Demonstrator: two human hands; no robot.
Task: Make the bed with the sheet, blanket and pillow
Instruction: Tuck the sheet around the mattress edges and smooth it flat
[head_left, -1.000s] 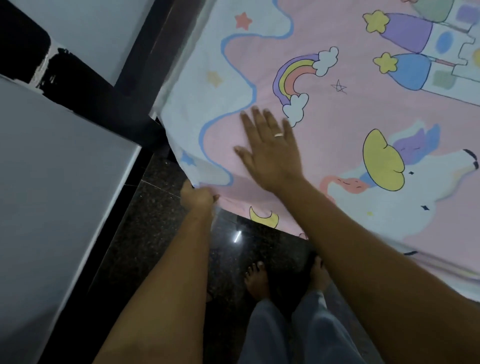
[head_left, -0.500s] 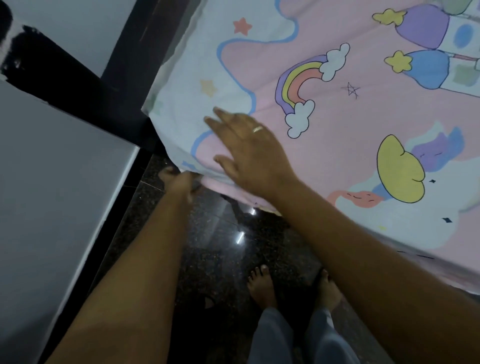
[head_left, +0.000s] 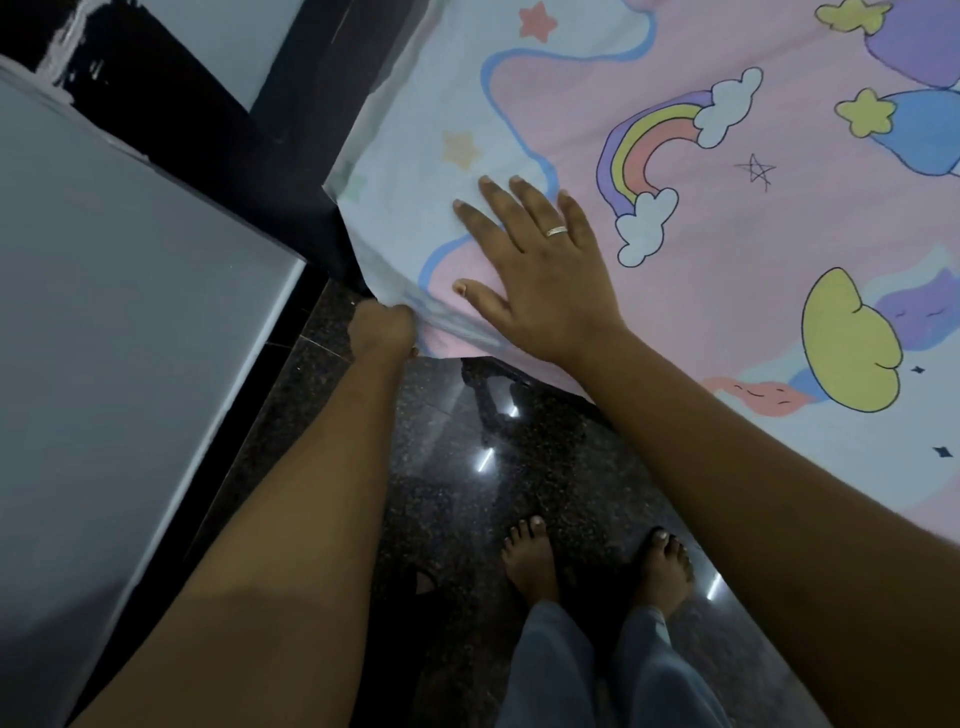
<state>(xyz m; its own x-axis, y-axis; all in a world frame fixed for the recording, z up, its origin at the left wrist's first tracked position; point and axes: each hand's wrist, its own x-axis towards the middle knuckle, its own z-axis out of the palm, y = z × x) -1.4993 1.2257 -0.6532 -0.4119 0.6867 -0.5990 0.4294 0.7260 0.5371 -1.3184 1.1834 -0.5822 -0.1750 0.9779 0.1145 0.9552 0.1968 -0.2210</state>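
Fingers of the left hand (head_left: 382, 330) curl round the corner edge of the printed sheet (head_left: 727, 249) and grip it at the bed's near corner.

Just beside that grip, the right hand (head_left: 540, 270) lies flat on the sheet, fingers straight and spread, a ring (head_left: 556, 230) on one finger, pressing the fabric down near its pale blue border. The sheet's left edge runs up along a dark gap (head_left: 291, 156) beside a grey panel (head_left: 114, 312); its near edge hangs over the polished dark floor (head_left: 467, 467), where bare feet (head_left: 530, 561) stand close to the bed in a narrow strip of open floor.
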